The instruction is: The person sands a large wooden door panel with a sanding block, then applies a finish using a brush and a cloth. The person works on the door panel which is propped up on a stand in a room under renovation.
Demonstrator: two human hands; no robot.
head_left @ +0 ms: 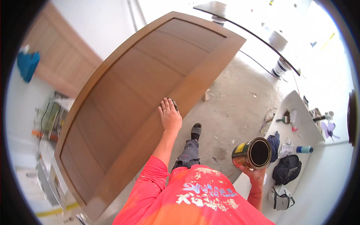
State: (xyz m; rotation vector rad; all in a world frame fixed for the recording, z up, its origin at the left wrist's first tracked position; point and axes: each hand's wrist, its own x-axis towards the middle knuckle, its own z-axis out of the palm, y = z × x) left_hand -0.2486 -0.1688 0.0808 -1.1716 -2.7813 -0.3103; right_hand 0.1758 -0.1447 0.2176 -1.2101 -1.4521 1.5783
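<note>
A brown wooden door panel (135,78) with a recessed centre lies across the left and middle of the head view. My left hand (168,114) rests on its long near rail, holding a small dark pad (173,103) mostly hidden under the fingers. My right hand (253,174) grips an open metal can (242,152) with a dark inside and a yellow label, to the right of the panel, over the floor and bench edge.
A long white bench (281,131) at right carries bags (285,168), cloths and tools. Behind, a dark board (234,20) rests on buckets (279,67). A pale door (60,48) and cluttered items stand at left. The dusty concrete floor (236,93) holds a wood block (206,95).
</note>
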